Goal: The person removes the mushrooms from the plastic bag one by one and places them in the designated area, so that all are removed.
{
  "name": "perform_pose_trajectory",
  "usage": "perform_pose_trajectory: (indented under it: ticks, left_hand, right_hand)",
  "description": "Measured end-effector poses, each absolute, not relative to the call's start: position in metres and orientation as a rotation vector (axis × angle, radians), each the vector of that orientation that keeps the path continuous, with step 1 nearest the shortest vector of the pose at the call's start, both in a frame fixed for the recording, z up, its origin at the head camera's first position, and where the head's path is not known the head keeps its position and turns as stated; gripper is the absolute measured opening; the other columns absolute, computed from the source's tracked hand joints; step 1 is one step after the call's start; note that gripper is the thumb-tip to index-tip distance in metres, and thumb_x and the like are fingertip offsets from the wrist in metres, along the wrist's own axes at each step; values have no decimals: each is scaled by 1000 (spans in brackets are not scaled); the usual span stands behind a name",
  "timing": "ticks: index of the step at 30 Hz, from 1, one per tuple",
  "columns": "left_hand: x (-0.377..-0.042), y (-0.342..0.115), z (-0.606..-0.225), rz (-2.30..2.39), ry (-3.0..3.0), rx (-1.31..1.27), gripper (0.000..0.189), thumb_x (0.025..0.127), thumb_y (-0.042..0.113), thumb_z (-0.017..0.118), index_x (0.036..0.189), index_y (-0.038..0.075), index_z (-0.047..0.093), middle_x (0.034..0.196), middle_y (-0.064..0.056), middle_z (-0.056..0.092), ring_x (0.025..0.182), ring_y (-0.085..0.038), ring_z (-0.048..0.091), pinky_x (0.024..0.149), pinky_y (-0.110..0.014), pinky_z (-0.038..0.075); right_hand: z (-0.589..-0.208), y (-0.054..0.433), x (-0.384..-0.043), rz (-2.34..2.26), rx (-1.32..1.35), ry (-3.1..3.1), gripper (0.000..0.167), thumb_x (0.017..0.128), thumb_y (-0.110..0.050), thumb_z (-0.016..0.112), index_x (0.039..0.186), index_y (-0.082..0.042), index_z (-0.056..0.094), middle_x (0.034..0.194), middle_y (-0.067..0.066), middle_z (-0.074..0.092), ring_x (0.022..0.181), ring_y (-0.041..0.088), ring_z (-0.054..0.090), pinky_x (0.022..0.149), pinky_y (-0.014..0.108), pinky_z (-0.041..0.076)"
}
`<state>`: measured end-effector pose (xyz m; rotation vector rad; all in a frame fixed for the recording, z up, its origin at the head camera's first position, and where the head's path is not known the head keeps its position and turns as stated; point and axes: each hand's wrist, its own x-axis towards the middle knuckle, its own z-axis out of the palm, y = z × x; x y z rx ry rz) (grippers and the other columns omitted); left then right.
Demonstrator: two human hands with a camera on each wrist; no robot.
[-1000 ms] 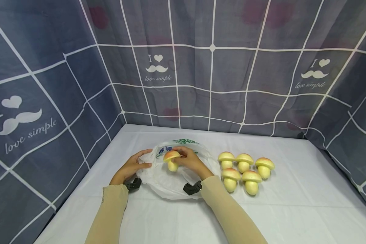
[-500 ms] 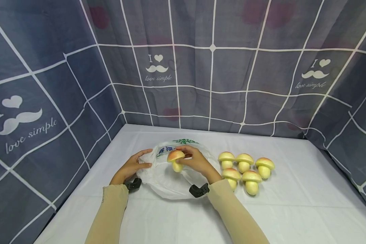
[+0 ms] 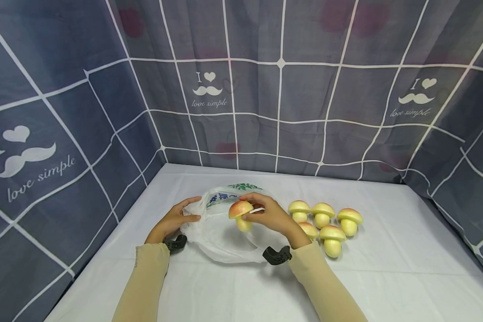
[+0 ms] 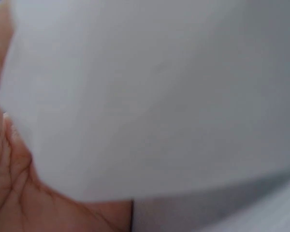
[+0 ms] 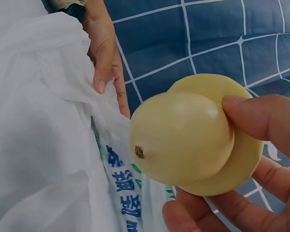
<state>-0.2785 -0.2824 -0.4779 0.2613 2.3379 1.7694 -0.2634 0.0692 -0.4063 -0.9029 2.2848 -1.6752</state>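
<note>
My right hand (image 3: 271, 214) holds a toy mushroom (image 3: 240, 209) with a red-orange cap over the opening of a white plastic bag (image 3: 221, 248). In the right wrist view, thumb and fingers grip this mushroom (image 5: 183, 135) round its cap, and the pale stem end points at the camera. My left hand (image 3: 176, 220) grips the bag's left rim, thumb on one side and fingers on the other. Bag film (image 4: 150, 96) covers most of the left wrist view, with part of the palm at its left. Blue print and green leaves mark the bag's far side.
Several more yellow mushrooms (image 3: 332, 239) stand in a loose group to the right of the bag, one partly behind the right forearm. A white cloth (image 3: 402, 286) covers the table. Dark checked curtains (image 3: 306, 89) hang at the back and sides.
My right hand has moved to the right with the mushroom still in its fingers, and its forearm covers more of one standing mushroom. The left hand and the bag's rim have stayed in place.
</note>
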Motion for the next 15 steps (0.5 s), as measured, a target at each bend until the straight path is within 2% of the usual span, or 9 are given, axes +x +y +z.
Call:
perform_pose_trajectory:
  ticks: [7,15]
  left_hand:
    - [-277,-281,-477,1768,2332,269,78,99,7,77,167,1,38,175,-26,20,151,-46,35,111,-44,47]
    - [-276,-282,-476,1771,2338,274,78,99,6,77,166,0,38,176,-26,17,158,-48,22,123,-60,31]
  right_hand:
    - [-405,82,-258,-1689,-966,2259,50,95,-2,79,142,7,64,137,18,67,114,22,65,98,33,58]
    - [-409,102,-256,-1724,-1053,2270,50,94,3,79,141,9,64,135,19,70,115,18,65,98,32,58]
